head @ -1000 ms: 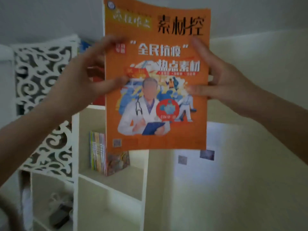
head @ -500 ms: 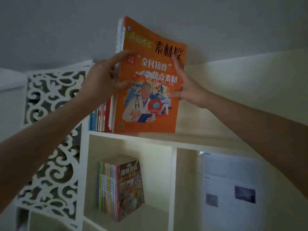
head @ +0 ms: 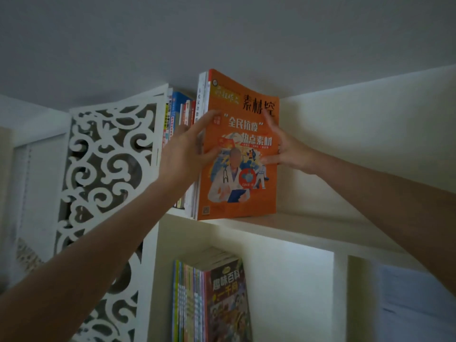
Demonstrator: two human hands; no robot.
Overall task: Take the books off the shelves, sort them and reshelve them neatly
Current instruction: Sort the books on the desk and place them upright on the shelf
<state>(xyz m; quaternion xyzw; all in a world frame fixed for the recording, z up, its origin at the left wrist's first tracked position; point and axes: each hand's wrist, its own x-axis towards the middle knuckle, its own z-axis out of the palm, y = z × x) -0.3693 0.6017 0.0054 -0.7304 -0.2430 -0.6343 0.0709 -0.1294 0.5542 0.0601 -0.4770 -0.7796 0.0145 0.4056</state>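
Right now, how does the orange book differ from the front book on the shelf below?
The orange book stands on the top shelf, left hand and right hand touching it; lower book untouched. Orange book's cover shows a doctor; lower book's is dark, crowded. Both end their rows, cover showing.

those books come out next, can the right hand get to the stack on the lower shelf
Probably yes: the book stack stands in the open, nothing before it. The right hand is on the orange magazine above, so must leave that first.
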